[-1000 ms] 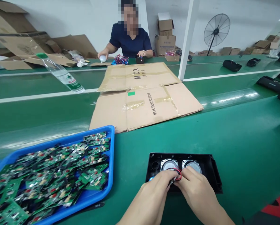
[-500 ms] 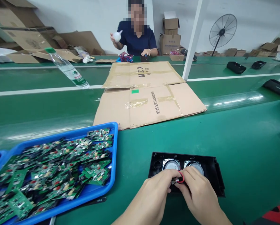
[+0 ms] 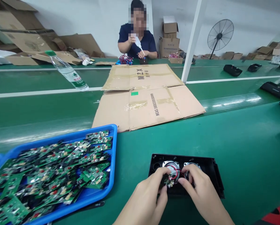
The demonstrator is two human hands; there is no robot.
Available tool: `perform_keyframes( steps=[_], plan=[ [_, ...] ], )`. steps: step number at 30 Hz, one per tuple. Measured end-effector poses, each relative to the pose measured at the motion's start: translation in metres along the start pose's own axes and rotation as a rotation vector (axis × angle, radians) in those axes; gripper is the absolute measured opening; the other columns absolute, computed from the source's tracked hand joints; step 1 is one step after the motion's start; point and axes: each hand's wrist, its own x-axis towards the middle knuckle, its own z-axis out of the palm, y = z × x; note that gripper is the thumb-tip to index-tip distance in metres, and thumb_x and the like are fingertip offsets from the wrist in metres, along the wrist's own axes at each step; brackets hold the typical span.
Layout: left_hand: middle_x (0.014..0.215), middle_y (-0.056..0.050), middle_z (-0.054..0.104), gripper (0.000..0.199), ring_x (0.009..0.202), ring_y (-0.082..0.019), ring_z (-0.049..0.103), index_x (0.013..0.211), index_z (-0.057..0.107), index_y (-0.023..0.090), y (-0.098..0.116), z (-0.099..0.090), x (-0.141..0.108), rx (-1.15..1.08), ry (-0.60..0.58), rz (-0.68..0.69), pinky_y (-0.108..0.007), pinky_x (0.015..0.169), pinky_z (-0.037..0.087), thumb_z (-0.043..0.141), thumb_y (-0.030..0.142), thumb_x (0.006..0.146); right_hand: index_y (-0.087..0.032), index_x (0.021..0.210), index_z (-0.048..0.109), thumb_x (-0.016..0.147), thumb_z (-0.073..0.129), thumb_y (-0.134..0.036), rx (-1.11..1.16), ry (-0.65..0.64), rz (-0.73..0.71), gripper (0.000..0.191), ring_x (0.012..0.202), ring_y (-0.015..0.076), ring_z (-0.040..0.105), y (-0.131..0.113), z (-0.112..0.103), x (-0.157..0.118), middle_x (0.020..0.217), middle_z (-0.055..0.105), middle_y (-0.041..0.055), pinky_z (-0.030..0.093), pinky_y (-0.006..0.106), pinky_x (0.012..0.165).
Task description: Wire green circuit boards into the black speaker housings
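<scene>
Showing green with pale components, a small circuit board (image 3: 170,180) with looping red wire (image 3: 176,171) sits pinched between the left hand's (image 3: 148,192) thumb and fingers, above the near edge of a black housing (image 3: 212,176). The right hand (image 3: 202,186) curls beside the wire; whether it pinches anything, I cannot tell. The housing lies towards the green table's (image 3: 135,148) near edge; a fan (image 3: 219,36) stands beyond its far edge.
</scene>
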Motion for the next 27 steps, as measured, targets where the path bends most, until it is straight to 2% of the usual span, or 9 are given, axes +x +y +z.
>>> perform_keyframes(
  steps=[2, 5, 9, 13, 17, 23, 27],
  plan=[
    [0.087, 0.0, 0.07, 0.029, 0.075, -0.017, 0.068, 0.108, 0.048, 0.026, 0.0, 0.0, -0.001, -0.009, 0.005, -0.03, -0.024, 0.067, 0.052, 0.038, 0.013, 0.084, -0.022, 0.083, 0.053, 0.091, 0.042, -0.035, 0.122, 0.018, 0.088, 0.019, 0.06, 0.0141, 0.054, 0.002, -0.005, 0.001, 0.071, 0.056, 0.0005, 0.046, 0.025, 0.054],
    [0.089, -0.001, 0.071, 0.027, 0.075, -0.018, 0.069, 0.11, 0.047, 0.026, -0.002, 0.003, 0.0, -0.04, 0.018, -0.07, -0.025, 0.066, 0.053, 0.037, 0.017, 0.086, -0.021, 0.084, 0.055, 0.089, 0.047, -0.036, 0.361, 0.04, 0.189, 0.017, 0.071, 0.015, 0.059, 0.004, -0.011, 0.001, 0.08, 0.06, 0.003, 0.05, 0.024, 0.061],
    [0.086, -0.002, 0.071, 0.026, 0.076, -0.018, 0.07, 0.112, 0.045, 0.025, -0.008, 0.007, 0.004, -0.086, 0.065, -0.11, -0.025, 0.063, 0.054, 0.036, 0.021, 0.088, -0.02, 0.091, 0.061, 0.085, 0.055, -0.036, 0.574, 0.073, 0.229, 0.018, 0.081, 0.0179, 0.063, 0.007, -0.013, -0.001, 0.09, 0.064, 0.0062, 0.053, 0.026, 0.069],
    [0.084, -0.003, 0.072, 0.025, 0.071, -0.019, 0.071, 0.112, 0.043, 0.025, -0.011, 0.009, 0.006, -0.093, 0.103, -0.108, -0.024, 0.057, 0.054, 0.037, 0.023, 0.088, -0.02, 0.08, 0.068, 0.084, 0.056, -0.031, 0.456, 0.054, 0.089, 0.016, 0.071, 0.0178, 0.061, 0.008, -0.014, -0.001, 0.081, 0.065, 0.0055, 0.051, 0.026, 0.061],
    [0.085, -0.003, 0.072, 0.024, 0.071, -0.019, 0.071, 0.11, 0.045, 0.024, -0.011, 0.009, 0.006, -0.052, 0.128, -0.076, -0.026, 0.06, 0.056, 0.039, 0.021, 0.087, -0.02, 0.074, 0.067, 0.085, 0.055, -0.028, 0.281, 0.08, -0.076, 0.018, 0.056, 0.0144, 0.055, 0.002, -0.012, 0.001, 0.065, 0.06, 0.0019, 0.044, 0.024, 0.05],
    [0.107, -0.005, 0.07, 0.027, 0.09, -0.02, 0.069, 0.11, 0.05, 0.024, -0.01, 0.01, 0.005, -0.061, 0.101, -0.018, -0.022, 0.061, 0.057, 0.043, 0.017, 0.085, -0.018, 0.079, 0.066, 0.091, 0.046, -0.023, 0.071, 0.131, -0.253, 0.024, 0.054, 0.0121, 0.051, 0.0, 0.001, -0.001, 0.064, 0.056, 0.0016, 0.039, 0.023, 0.048],
    [0.11, -0.004, 0.069, 0.029, 0.088, -0.019, 0.069, 0.109, 0.052, 0.024, -0.009, 0.013, 0.005, -0.066, 0.086, -0.006, -0.021, 0.06, 0.057, 0.045, 0.016, 0.083, -0.017, 0.079, 0.065, 0.092, 0.044, -0.019, -0.044, 0.172, -0.326, 0.025, 0.054, 0.0114, 0.048, 0.005, 0.009, -0.003, 0.063, 0.053, 0.0013, 0.036, 0.024, 0.048]
  ],
)
